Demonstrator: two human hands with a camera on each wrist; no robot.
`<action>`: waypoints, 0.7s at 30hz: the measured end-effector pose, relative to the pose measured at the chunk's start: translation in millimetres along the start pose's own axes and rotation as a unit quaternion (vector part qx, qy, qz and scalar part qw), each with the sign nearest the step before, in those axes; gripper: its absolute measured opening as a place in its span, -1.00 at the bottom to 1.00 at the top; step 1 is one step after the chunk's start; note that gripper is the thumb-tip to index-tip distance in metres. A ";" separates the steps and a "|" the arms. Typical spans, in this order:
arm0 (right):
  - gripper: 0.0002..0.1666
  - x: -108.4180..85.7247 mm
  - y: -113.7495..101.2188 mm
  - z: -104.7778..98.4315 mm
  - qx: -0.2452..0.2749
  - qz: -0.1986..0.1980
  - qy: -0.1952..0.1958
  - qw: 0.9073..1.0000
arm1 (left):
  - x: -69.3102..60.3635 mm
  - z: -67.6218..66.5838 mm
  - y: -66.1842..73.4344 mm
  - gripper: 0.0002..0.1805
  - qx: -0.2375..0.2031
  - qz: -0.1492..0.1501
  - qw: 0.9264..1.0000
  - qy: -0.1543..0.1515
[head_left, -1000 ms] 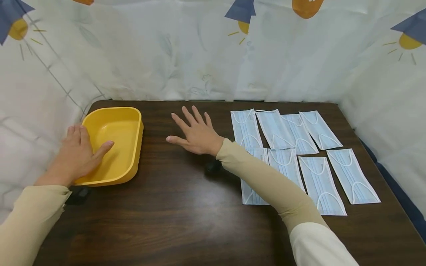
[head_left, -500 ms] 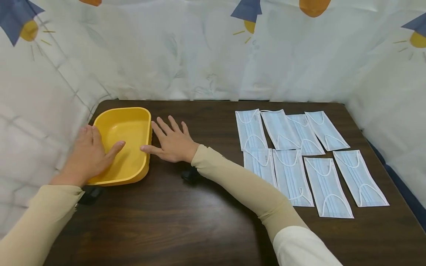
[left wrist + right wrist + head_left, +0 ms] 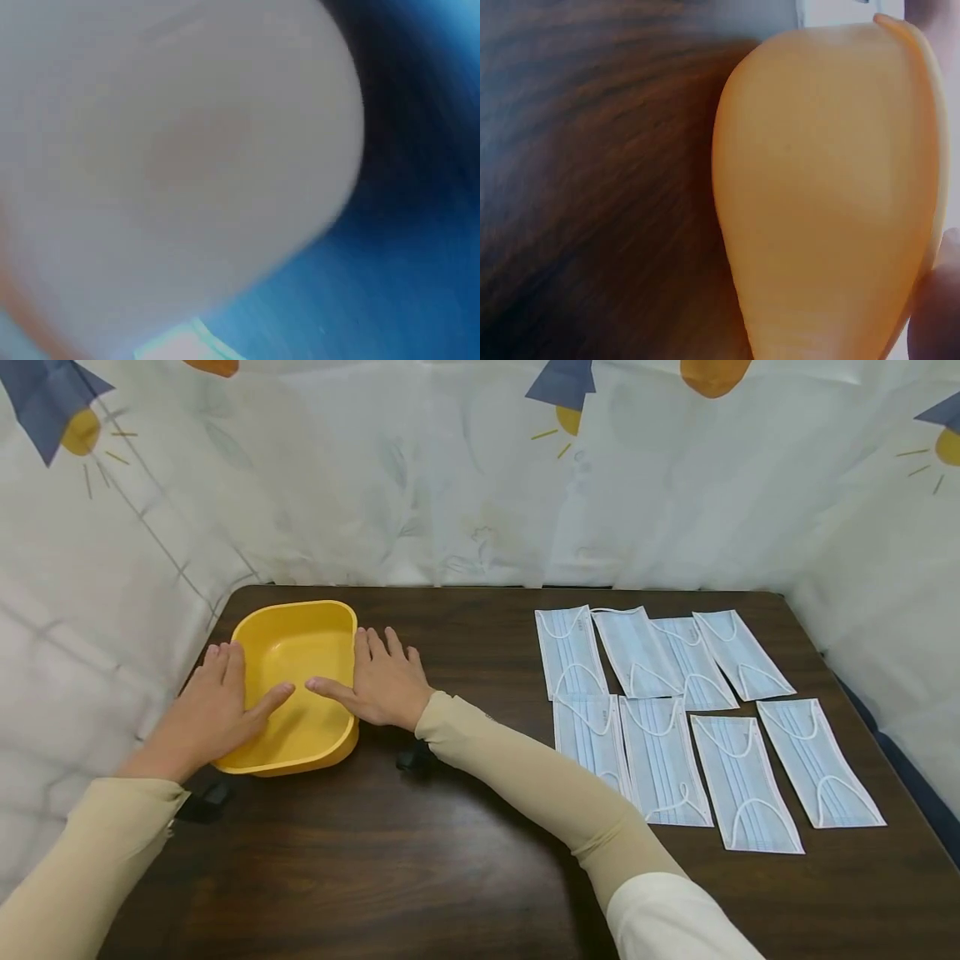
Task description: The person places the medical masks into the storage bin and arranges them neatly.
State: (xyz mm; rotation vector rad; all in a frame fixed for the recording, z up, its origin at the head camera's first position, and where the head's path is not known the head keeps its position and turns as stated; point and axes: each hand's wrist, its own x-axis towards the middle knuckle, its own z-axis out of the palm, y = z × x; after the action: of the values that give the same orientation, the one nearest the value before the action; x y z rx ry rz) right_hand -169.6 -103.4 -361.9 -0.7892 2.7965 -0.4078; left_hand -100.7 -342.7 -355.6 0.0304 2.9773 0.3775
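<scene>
A yellow plastic basin (image 3: 300, 652) with rounded corners stands at the left of the table, nothing lying in it. My left hand (image 3: 206, 714) rests against its left side, fingers straight along the outside and thumb reaching over the rim. Against the right side lies my right hand (image 3: 390, 685), fingers extended, its thumb over the inside of the basin. The basin's outer wall (image 3: 825, 172) fills much of the right wrist view, with a blurred fingertip at the right edge. In the left wrist view a pale, blurred wall (image 3: 195, 135) takes up most of the picture.
Several light-blue face masks (image 3: 742, 777) with white ear loops lie in two rough rows on the right of the dark wooden table (image 3: 420, 877). Some touch or overlap. A white patterned curtain (image 3: 465, 477) hangs behind and along the sides.
My right hand has come left from the middle of the table to the basin's right side. The basin has shifted a little to the right, along with my left hand.
</scene>
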 end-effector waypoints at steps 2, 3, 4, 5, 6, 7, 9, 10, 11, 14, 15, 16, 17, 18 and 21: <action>0.25 0.6 -1.0 -0.3 0.005 0.012 0.008 1.000 | 1.4 -2.3 -5.3 0.14 -0.010 0.014 1.000 0.005; 0.25 1.1 -1.5 -0.5 0.009 0.017 0.013 1.000 | 1.8 -3.8 -7.9 0.11 -0.016 0.021 1.000 0.010; 0.25 2.0 -2.2 -0.7 0.013 0.022 0.017 1.000 | 2.1 -5.2 -10.6 0.09 -0.023 0.027 0.999 0.016; 0.25 3.3 -2.9 -0.7 0.015 0.026 0.021 0.999 | 2.3 -6.5 -13.4 0.07 -0.030 0.029 0.999 0.022; 0.25 4.2 -3.8 -1.0 0.016 0.031 0.025 0.999 | 2.6 -7.9 -14.9 0.05 -0.035 0.029 0.998 0.030; 0.26 4.9 -4.9 -1.2 0.017 0.036 0.026 0.999 | 2.8 -9.2 -16.6 0.04 -0.039 0.029 0.998 0.037; 0.30 6.2 -7.5 -1.5 0.010 0.042 0.025 0.999 | 4.0 -11.2 -19.1 0.01 -0.039 0.028 0.997 0.053; 0.33 6.7 -8.2 -1.7 0.005 0.046 0.023 0.999 | 5.7 -11.2 -20.4 0.00 -0.037 0.028 0.997 0.060; 0.36 7.1 -8.9 -1.8 -0.004 0.048 0.021 0.999 | 7.3 -11.3 -21.2 0.00 -0.033 0.024 0.997 0.065; 0.36 7.4 -10.7 -2.6 -0.030 0.054 0.009 0.998 | 12.7 -10.6 -25.1 -0.01 -0.019 0.011 0.998 0.065; 0.29 7.4 -11.1 -2.8 -0.036 0.055 0.003 0.998 | 14.2 -10.2 -26.8 -0.01 -0.014 0.004 0.998 0.062; 0.22 7.6 -11.2 -2.8 -0.041 0.055 -0.003 0.998 | 15.4 -9.7 -28.3 -0.03 -0.009 -0.002 0.998 0.060; 0.15 7.7 -11.4 -2.9 -0.047 0.055 -0.009 0.997 | 16.5 -9.0 -29.8 -0.05 -0.005 -0.006 0.998 0.058; 0.09 7.8 -11.4 -2.8 -0.051 0.055 -0.016 0.997 | 17.7 -8.1 -31.3 -0.09 -0.002 -0.007 0.998 0.058; -0.01 8.3 -10.8 -1.7 -0.068 0.052 -0.027 0.996 | 20.4 -5.8 -34.0 -0.23 0.017 0.005 0.998 0.064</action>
State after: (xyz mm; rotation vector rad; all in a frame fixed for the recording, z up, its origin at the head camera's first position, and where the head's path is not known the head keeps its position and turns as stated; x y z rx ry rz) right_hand -171.8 -116.3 -357.9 -0.6670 2.8229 -0.1789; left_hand -121.8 -376.3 -361.3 0.0252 3.1113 0.3433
